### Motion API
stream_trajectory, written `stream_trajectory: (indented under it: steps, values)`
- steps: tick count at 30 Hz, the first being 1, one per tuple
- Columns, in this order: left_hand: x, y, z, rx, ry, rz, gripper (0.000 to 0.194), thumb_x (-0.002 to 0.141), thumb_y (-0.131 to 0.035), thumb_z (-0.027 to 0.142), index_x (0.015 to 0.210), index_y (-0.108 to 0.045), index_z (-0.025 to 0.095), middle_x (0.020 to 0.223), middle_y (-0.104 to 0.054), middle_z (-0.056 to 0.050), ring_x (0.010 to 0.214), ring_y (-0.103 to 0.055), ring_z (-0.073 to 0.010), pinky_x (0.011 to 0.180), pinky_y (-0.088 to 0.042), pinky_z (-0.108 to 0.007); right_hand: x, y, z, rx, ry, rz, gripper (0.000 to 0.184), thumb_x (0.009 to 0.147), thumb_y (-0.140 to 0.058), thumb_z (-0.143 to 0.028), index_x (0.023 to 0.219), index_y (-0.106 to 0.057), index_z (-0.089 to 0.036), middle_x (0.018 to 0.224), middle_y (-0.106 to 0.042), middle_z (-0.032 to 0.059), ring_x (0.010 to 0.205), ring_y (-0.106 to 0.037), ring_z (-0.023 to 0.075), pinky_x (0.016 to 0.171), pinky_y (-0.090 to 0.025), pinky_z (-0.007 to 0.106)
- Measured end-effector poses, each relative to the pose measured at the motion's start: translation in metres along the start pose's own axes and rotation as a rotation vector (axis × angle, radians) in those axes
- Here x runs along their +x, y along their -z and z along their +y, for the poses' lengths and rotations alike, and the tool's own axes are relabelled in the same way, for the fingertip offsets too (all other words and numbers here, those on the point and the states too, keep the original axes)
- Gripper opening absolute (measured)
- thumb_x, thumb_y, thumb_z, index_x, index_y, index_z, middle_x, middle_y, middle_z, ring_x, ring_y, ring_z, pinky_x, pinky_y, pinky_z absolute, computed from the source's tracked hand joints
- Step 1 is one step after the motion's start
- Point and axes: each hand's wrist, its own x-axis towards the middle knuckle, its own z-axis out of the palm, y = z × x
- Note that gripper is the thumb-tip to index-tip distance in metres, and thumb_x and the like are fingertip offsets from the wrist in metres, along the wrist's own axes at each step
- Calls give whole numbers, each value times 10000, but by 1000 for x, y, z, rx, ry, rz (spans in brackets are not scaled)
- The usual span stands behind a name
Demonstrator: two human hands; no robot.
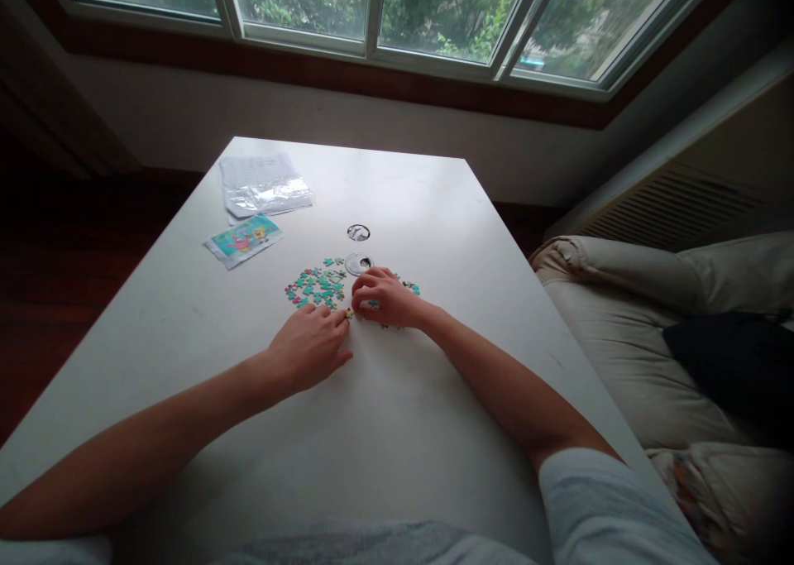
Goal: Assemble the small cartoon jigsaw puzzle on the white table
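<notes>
Several small teal jigsaw pieces [318,287] lie scattered in the middle of a white table [403,416]. My left hand [308,343] rests on the table just below them, fingers curled and pinched on a small piece at its fingertips. My right hand [385,297] lies palm down beside it, fingers bent over a few pieces near the pile's right edge. The two hands' fingertips almost meet. What lies under my right hand's fingers is hidden.
A round clear lid [358,263] and a second round thing [358,232] sit beyond the pieces. A cartoon picture card [243,239] and a clear plastic bag on paper [264,189] lie at the far left. A cushioned seat [670,350] stands at the right.
</notes>
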Motion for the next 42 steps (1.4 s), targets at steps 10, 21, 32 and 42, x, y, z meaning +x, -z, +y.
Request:
stream_trajectory:
  steps: [10, 21, 32, 42]
  values:
    - [-4, 2, 2, 9, 19, -11, 352, 946, -628, 455, 1113, -688, 152, 1089, -728, -113, 1021, -668, -280, 879, -437, -392, -5, 7, -9, -64, -19, -33, 154, 933, -686, -324, 1073, -741, -290, 1114, -683, 58, 1112, -518, 245, 1005, -340, 410]
    - [-3, 0, 11, 50, 26, -12, 358, 944, -628, 452, 1085, -685, 127, 1063, -714, -137, 1004, -655, -296, 904, -435, -419, 3, -2, -18, -130, 7, 32, 170, 1014, -564, -329, 983, -705, -240, 1035, -719, 57, 1061, -533, 233, 986, -327, 402]
    - [-4, -16, 29, 89, 14, 21, 511, 923, -644, 454, 1267, -622, 77, 1336, -600, -241, 1085, -617, -327, 907, -418, -430, 3, -3, -14, -2, -123, 133, 193, 1052, -438, -230, 998, -621, -195, 934, -717, 57, 842, -609, 178, 878, -381, 323]
    - [-2, -21, 39, 127, 79, 115, 518, 973, -559, 411, 1322, -592, 30, 1209, -635, -223, 1010, -592, -318, 851, -419, -434, 2, 4, -14, 149, -172, 90, 162, 1022, -511, -232, 1052, -667, -199, 1031, -715, 57, 815, -635, 144, 768, -445, 250]
